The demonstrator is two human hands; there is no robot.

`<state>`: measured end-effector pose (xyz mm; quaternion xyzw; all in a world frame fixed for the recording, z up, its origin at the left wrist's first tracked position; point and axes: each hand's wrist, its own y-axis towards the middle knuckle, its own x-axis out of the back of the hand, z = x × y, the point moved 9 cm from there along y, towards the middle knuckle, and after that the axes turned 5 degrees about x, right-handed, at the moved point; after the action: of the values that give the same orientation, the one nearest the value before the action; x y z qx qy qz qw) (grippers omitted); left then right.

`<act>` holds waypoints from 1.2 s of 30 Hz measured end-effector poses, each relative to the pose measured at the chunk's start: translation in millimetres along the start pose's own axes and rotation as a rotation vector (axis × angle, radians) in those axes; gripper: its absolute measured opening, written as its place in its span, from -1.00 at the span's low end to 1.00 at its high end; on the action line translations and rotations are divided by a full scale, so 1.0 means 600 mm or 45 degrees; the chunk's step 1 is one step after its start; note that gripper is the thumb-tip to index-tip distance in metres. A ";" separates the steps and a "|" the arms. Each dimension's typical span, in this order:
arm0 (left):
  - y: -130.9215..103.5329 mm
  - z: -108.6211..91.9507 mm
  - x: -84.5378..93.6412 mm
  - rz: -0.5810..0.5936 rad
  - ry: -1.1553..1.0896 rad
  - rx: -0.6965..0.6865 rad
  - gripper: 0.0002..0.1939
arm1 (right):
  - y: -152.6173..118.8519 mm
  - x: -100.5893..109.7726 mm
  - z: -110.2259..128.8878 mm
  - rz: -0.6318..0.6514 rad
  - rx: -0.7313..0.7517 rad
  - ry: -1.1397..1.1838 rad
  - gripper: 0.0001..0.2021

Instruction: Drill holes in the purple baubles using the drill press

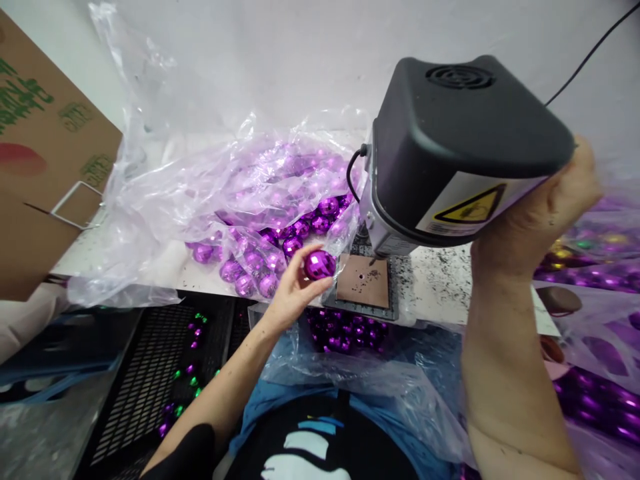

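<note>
Between the thumb and fingers of my left hand (293, 287) is a shiny purple faceted ball (320, 265). It is held just left of a brown square plate (363, 280) with a small hole and dark shavings on it. Above the plate stands a bench drill (470, 147) with a black housing and a yellow warning label; its bit (374, 260) points down at the plate. My right hand (545, 200) is curled against the drill's right side. The housing hides its fingertips and whatever they grip.
Purple balls (245, 263) spill from a clear plastic bag (200, 193) on the white bench. More lie in a plastic-lined container (345, 333) below the plate. A cardboard box (50, 153) stands left, a black crate (145, 387) lower left. Bagged purple balls (595, 400) are at right.
</note>
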<state>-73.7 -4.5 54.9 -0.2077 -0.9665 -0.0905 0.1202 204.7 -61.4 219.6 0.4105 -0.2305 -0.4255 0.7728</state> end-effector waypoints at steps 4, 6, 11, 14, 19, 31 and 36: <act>-0.008 0.048 -0.073 0.184 -0.200 0.270 -0.58 | 0.000 -0.002 -0.001 0.028 -0.011 0.005 -0.34; -0.002 0.061 -0.088 0.151 -0.152 0.265 -0.55 | 0.001 -0.002 -0.003 0.050 -0.031 -0.001 -0.34; 0.017 0.050 -0.097 0.007 0.242 0.066 -0.48 | 0.001 -0.001 -0.001 0.052 -0.052 -0.018 -0.35; 0.021 0.034 -0.108 0.005 0.413 -0.061 -0.49 | 0.000 -0.002 0.002 0.045 -0.050 -0.007 -0.35; 0.029 0.022 -0.129 0.072 0.536 -0.126 -0.53 | -0.001 -0.003 0.002 0.038 -0.049 0.015 -0.37; 0.054 0.027 -0.148 -0.005 0.673 -0.107 -0.57 | -0.004 0.000 0.008 -0.013 -0.035 0.020 -0.38; 0.053 0.021 -0.157 0.025 0.670 -0.160 -0.54 | -0.003 0.000 0.011 -0.011 -0.050 -0.002 -0.38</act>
<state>21.0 -9.0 21.2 -0.1935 -0.8925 -0.2000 0.3549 198.9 -65.0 221.6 0.3959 -0.2210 -0.4336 0.7787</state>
